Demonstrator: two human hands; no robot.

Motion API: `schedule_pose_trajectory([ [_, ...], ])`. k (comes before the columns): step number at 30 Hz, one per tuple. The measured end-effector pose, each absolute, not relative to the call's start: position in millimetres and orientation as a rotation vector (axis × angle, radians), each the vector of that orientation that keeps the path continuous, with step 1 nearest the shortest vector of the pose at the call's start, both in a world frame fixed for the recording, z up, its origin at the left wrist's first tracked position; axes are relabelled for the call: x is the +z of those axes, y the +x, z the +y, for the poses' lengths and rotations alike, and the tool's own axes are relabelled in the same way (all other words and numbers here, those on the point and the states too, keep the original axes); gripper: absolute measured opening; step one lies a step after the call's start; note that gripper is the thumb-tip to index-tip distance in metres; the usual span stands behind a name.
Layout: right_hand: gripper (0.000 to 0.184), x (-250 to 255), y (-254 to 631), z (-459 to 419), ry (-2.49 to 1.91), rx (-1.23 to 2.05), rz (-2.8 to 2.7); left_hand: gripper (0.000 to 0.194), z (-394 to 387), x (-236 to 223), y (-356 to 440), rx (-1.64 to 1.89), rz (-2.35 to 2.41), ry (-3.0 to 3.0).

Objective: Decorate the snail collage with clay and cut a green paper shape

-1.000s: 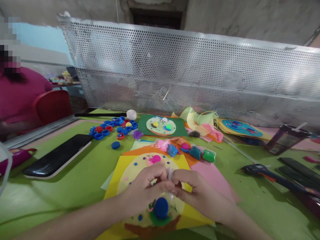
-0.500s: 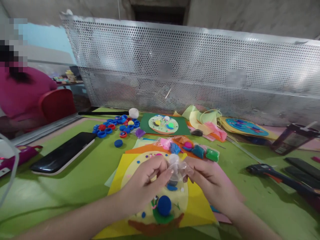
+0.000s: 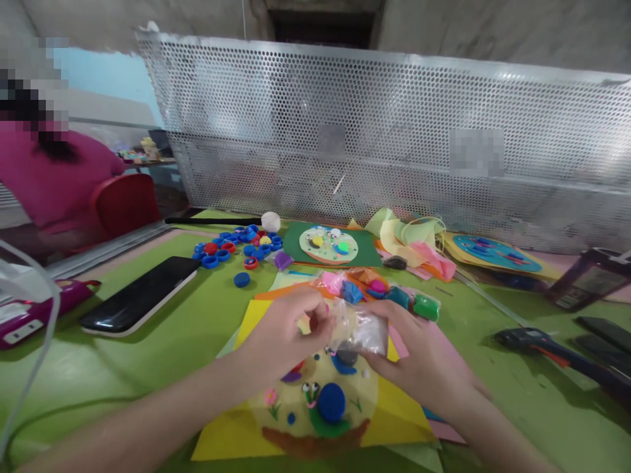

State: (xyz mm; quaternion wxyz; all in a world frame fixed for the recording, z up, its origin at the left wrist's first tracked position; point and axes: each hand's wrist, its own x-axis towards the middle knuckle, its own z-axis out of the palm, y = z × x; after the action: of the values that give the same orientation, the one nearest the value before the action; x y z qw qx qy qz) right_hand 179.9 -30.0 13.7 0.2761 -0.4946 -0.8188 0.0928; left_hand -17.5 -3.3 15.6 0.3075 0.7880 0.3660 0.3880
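Observation:
Between my hands is a small clear plastic packet (image 3: 371, 331) with something white inside, likely modelling clay. My right hand (image 3: 419, 348) grips its filled end between thumb and fingers. My left hand (image 3: 288, 332) is closed at the packet's loose plastic end, its fingertips pinched together. Below them lies a yellow sheet (image 3: 221, 437) bearing a pale round picture (image 3: 345, 420). On that picture sits a snail with a blue bottle-cap shell (image 3: 332, 403), along with a pink flower (image 3: 271, 397) and a brown strip of ground. My hands cover its upper part.
Wrapped clay packets (image 3: 351, 292) lie just behind the yellow sheet. Blue and red bottle caps (image 3: 210, 261) and a phone (image 3: 140, 295) are at left. A glue gun (image 3: 542, 345) and a drink cup (image 3: 584, 279) stand right. A perforated metal panel (image 3: 394, 144) closes the back; a person in pink (image 3: 54, 177) sits left.
The packet was hidden between my close-set hands; now its white filled end shows in my right hand. My hands have moved slightly apart. The view has shifted a little left.

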Motion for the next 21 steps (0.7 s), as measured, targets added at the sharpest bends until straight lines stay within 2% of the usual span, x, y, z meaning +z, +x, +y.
schedule_pose_trajectory([
  [2,0.038,13.2,179.9,-30.2,-1.371,0.272,-2.147,0.015,-1.4,13.5,-19.4,1.133,1.029,2.115],
  [3,0.039,13.1,179.3,-30.3,-1.396,0.288,-2.139,0.017,-1.4,11.9,-19.9,1.187,1.033,2.1],
  [6,0.04,13.7,175.3,-31.0,-1.446,0.302,-2.153,0.043,-3.1,7.7,-20.1,1.205,0.907,2.088],
  [11,0.038,11.5,172.5,-30.8,-1.428,0.227,-2.181,0.081,-4.9,9.0,-19.5,0.992,0.936,2.042],
  [21,0.053,-2.4,180.4,-33.8,-1.356,0.45,-2.252,0.107,-18.8,5.1,-11.9,1.029,1.013,1.89],
])
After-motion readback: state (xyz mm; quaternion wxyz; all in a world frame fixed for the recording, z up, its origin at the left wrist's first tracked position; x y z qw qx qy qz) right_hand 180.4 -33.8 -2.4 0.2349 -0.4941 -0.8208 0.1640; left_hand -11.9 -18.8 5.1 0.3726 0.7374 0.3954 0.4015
